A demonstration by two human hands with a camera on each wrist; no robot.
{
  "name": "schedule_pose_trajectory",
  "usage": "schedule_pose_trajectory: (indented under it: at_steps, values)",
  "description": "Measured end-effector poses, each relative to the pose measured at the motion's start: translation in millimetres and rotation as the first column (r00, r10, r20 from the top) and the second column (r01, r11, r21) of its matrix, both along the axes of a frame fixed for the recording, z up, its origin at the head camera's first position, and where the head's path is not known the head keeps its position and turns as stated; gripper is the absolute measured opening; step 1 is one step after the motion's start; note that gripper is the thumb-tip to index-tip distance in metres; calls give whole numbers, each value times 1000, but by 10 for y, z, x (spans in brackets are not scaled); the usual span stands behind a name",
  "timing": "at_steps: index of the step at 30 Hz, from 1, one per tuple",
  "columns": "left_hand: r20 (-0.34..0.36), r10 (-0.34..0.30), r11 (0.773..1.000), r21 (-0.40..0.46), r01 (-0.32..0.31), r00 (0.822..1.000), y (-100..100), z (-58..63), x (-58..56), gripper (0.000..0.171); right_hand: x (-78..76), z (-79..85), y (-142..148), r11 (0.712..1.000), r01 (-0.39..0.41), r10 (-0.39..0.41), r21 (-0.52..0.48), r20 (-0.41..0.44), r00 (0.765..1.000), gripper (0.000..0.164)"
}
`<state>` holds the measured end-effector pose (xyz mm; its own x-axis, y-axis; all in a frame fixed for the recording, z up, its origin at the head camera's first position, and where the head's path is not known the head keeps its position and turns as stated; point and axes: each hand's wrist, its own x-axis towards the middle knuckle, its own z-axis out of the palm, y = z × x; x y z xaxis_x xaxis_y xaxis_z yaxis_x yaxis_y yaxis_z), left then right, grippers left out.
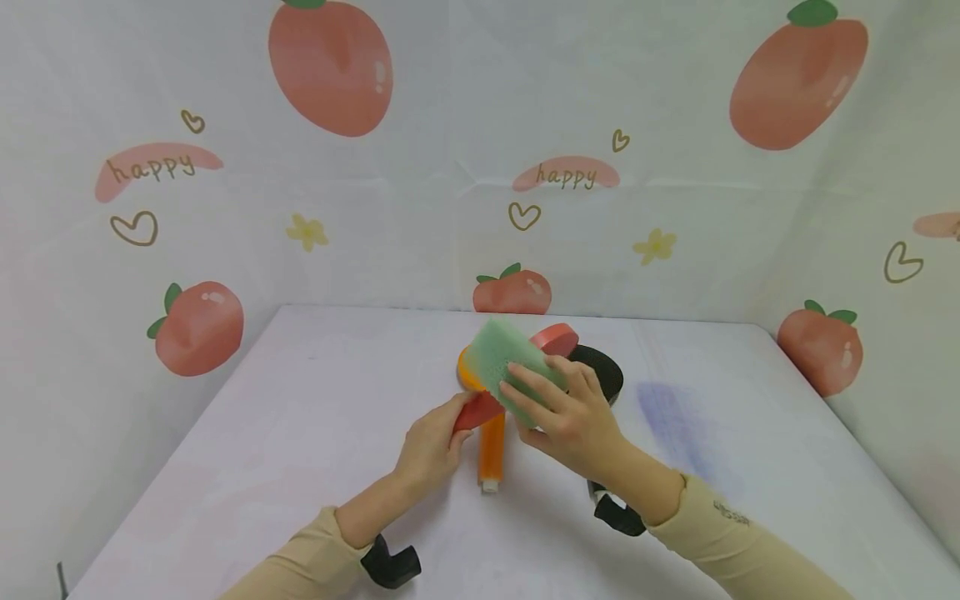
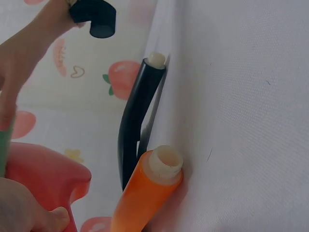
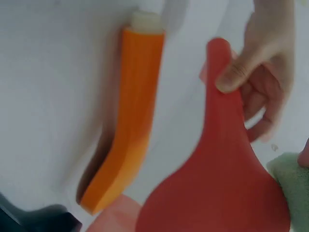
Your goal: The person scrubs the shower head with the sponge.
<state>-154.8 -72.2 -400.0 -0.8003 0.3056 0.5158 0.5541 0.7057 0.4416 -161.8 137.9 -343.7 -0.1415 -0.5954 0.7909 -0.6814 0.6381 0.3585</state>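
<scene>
My left hand [image 1: 431, 446] grips the slim handle of a red thing [image 3: 217, 179] that flares into a broad, rounded head; its thumb lies along the handle in the right wrist view. A pale green sponge [image 1: 501, 354] is held in my right hand [image 1: 581, 417], fingers spread over its face. In the head view the sponge covers the middle of the red thing, leaving part of the handle and a round red rim in sight. Below both hands lies an orange handled thing [image 1: 491, 450] with a round head and a white hollow end [image 2: 166, 162].
Behind the right hand lies a black thing [image 1: 602, 371] with a round head; its black handle [image 2: 140, 111] has a white tip. Black wrist mounts [image 1: 392, 565] sit by the sleeves. The white table [image 1: 300, 400] bears a bluish smudge [image 1: 678, 425] and meets a fruit-print backdrop [image 1: 420, 225].
</scene>
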Motion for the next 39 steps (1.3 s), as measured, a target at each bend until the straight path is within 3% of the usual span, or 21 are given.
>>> schedule_pose_trajectory:
  at_steps: [5,13,21,25,27,29,30,33,36,39]
  values:
    - [-2,16,1000,-12,-16,1000,2,-4,15,37,23,-65,-50,996,7,0,85,-84,997,29]
    - [5,4,1000,18,-4,1000,7,16,23,44,12,-24,-68,1000,24,-22,19,-83,996,29]
    - [118,0,997,78,-9,993,15,-27,22,40,40,-178,-142,994,64,-56,89,-96,994,28]
    - [168,-64,983,179,33,984,3,-60,11,42,13,-174,-145,999,40,-35,33,-128,991,26]
    - [194,-133,963,258,80,972,-10,-70,-3,45,-6,-158,-140,1000,16,-17,-6,-145,989,24]
    - [234,-218,933,335,132,947,-25,-87,-28,47,-13,-142,-123,999,0,-5,-33,-137,991,24]
    - [267,-265,914,376,153,926,-33,-85,-37,47,-12,-137,-111,999,-8,2,-42,-120,993,23]
    - [378,-407,839,514,177,831,-48,-55,-48,50,-6,-125,-48,998,-18,16,-61,-32,999,25]
    - [460,-496,777,613,140,736,-55,-10,-49,56,-7,-122,35,995,-30,37,-92,74,997,29]
    - [507,-543,725,686,68,670,-57,23,-48,60,-24,-123,112,987,-53,72,-153,123,990,29]
